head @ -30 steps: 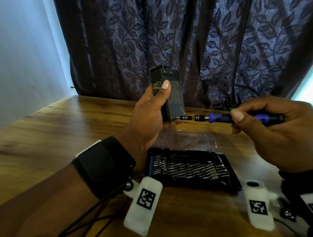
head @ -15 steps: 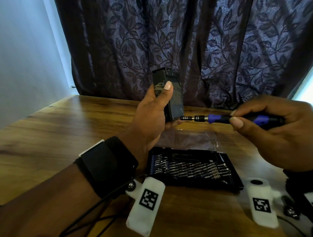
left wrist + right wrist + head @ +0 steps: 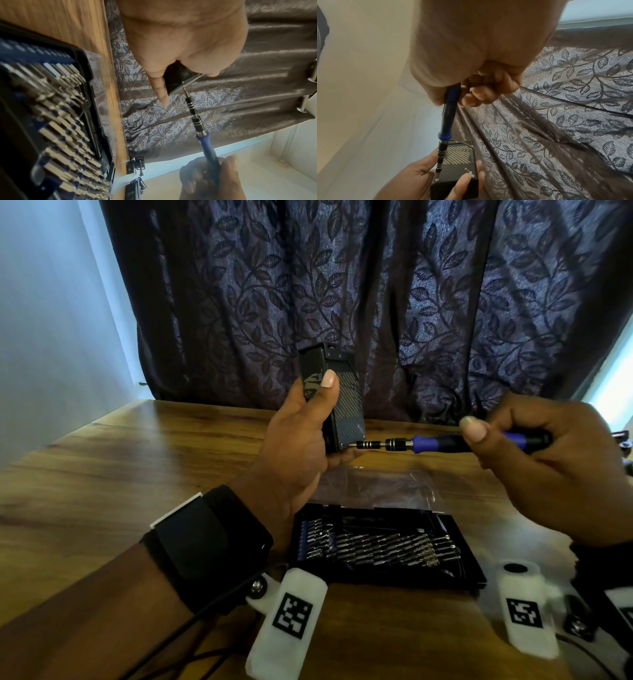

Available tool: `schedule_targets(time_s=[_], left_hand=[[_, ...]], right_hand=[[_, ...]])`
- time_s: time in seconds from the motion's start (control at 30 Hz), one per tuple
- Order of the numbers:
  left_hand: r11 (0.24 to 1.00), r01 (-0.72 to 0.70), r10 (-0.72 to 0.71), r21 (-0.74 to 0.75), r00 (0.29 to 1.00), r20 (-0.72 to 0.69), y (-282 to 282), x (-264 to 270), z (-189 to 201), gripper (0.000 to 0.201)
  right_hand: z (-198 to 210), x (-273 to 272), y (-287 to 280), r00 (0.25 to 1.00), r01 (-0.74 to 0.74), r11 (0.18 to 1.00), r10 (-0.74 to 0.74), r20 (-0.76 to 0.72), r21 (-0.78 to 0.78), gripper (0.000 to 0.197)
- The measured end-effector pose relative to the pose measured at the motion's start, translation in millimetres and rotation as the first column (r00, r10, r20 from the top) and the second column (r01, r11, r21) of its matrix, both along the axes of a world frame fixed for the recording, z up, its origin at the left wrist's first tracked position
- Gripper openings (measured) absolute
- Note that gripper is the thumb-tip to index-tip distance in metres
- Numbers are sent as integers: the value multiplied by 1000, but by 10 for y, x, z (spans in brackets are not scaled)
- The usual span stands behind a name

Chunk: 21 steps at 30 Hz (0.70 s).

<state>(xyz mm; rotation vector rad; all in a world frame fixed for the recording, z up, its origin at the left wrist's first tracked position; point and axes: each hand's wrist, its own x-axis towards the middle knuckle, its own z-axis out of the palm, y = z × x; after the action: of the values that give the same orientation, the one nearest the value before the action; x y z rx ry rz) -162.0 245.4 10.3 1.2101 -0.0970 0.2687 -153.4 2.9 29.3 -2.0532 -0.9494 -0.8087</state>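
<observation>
My left hand (image 3: pixel 305 440) grips a small black box (image 3: pixel 346 409) upright above the table, thumb along its front face. The box (image 3: pixel 458 162) has a striped, carbon-patterned side with small corner screws. My right hand (image 3: pixel 541 460) pinches a blue and black precision screwdriver (image 3: pixel 445 444) held level. Its metal bit meets the box's lower right corner. In the right wrist view the screwdriver (image 3: pixel 448 119) runs down to a corner screw. In the left wrist view the screwdriver (image 3: pixel 204 135) reaches the box (image 3: pixel 176 75) beneath my palm.
An open black case of several screwdriver bits (image 3: pixel 380 546) lies on the wooden table (image 3: pixel 102 474) below my hands, with a clear plastic sheet (image 3: pixel 376 487) behind it. A dark leaf-patterned curtain (image 3: pixel 342 285) hangs at the table's far edge. White tags with printed markers (image 3: pixel 291 618) hang from my wrists.
My right thumb and fingers have shifted round the screwdriver handle, as in turning it. The box and my left hand have stayed about where they were.
</observation>
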Motion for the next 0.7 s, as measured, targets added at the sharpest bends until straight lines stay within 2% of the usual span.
schedule_targets(time_s=[0.17,0.27,0.4,0.53,0.63,0.7], left_hand=[[1000,9,-9,20,1000,10,-12,3,-17,35],[1000,3,-3,29,1000,7,-9,3,-20,36],[999,2,-2,48,1000,4,-18,0,-15,36],[998,-5,5,58,1000,5,-17,0,-15,37],[998,-20,20,59,1000,-1,-5,4,-12,38],[998,-26,27,56,1000,-6,1,7,-9,38]], right_hand=[[-2,32,-40,986,-140,989,144,-83,57,31],[10,26,-45,994,-93,996,94,-60,19,34],[-2,41,-32,995,-58,998,59,-85,16,51],[6,35,-55,981,-133,990,137,-134,41,29],[13,36,-58,988,-104,994,101,-115,-19,31],[9,46,-46,989,-85,996,80,-121,-34,42]])
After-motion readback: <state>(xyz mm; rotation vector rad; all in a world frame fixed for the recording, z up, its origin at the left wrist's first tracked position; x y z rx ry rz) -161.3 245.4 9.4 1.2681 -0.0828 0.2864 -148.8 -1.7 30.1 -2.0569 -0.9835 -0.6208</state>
